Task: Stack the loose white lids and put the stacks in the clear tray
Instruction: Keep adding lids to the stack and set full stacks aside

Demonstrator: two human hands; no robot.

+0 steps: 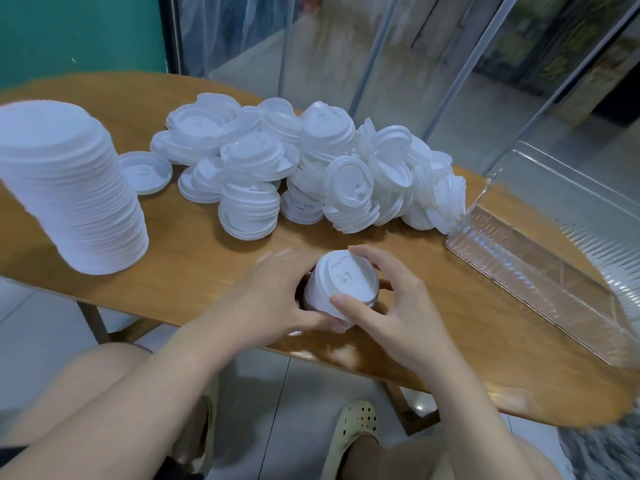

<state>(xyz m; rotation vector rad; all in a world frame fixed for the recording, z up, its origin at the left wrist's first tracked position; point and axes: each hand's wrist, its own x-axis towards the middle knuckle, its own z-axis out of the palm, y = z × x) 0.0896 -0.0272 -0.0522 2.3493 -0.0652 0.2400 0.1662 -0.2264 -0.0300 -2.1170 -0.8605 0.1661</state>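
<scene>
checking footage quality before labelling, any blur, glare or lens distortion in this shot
Head view: wide-angle bending curves the table edge and leans the tall lid stack at the left; that stack is soft. Left hand slightly motion-blurred, right hand and the small lid stack they grip sharper. Bright glints on the clear tray; glossy sheen on the near tabletop.

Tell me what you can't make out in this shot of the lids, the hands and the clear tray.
Head view only:
- Small stack: its lid count and base, hidden by left hand and right hand.
- Clear tray: right end cut off by the frame edge.
- Tall stack: left side cut off, blurred.
- Loose pile: lower lids buried.
</scene>
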